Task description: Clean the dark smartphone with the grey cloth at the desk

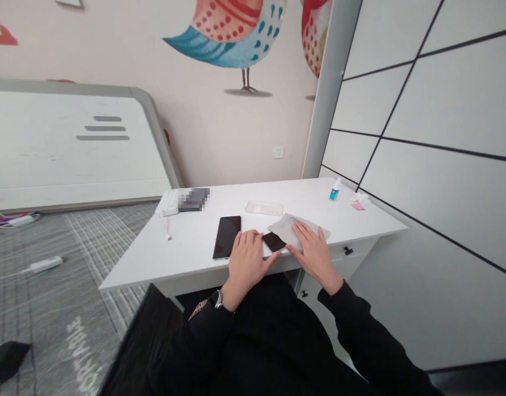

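Note:
My left hand (248,256) lies flat on the white desk (187,247), fingers spread, its thumb touching a small black phone (273,241). My right hand (313,250) rests flat with fingers stretched out on a grey cloth (284,225) that partly covers the phone. A second, larger black phone (227,236) lies face up just left of my left hand. Neither hand grips anything.
Further back on the desk are a clear phone case (263,208), a small spray bottle (335,190), crumpled wipes with a pink piece (359,201), a white power strip (168,203) and a blurred dark item (194,199). A drawer knob (348,251) shows below the desk edge.

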The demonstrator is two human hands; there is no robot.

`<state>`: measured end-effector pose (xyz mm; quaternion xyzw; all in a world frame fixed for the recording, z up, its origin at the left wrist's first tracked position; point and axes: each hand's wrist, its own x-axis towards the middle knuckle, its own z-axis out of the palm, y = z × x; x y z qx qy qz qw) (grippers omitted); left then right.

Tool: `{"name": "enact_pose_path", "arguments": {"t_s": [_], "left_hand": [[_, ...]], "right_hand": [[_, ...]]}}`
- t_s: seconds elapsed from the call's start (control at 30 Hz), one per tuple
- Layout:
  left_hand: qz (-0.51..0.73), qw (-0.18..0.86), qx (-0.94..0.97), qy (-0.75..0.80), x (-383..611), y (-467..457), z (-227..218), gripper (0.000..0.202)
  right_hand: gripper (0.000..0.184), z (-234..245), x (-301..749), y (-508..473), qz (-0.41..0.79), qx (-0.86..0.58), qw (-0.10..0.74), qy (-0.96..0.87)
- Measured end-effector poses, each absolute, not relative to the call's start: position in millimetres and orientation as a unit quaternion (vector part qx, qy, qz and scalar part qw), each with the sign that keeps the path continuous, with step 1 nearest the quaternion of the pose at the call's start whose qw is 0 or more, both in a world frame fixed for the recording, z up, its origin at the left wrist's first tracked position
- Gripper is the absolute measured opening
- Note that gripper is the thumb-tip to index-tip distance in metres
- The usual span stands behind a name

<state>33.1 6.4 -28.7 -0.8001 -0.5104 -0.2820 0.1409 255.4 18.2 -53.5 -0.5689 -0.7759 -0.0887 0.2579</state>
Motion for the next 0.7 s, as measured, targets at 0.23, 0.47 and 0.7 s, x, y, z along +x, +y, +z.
{"name": "enact_pose_path", "arguments": {"t_s": [0.23, 0.47, 0.7], "left_hand": [[-0.301, 0.093, -0.804, -0.505, 30.7, 7.2, -26.3, 0.051], [-0.323, 0.013, -0.809, -0.491, 27.9, 8.3, -22.8, 0.054], [-0.325, -0.018, -0.799, -0.506, 26.3, 6.4, -21.0, 0.05]], "right_hand": [[0.074, -53.2, 249.9, 16.2, -0.088, -0.554, 0.257, -0.787], [0.082, -47.5, 240.0, 14.5, -0.076, -0.551, 0.288, -0.78], [0.084, -37.6, 228.7, 20.5, -0.06, -0.522, 0.31, -0.792]]}}
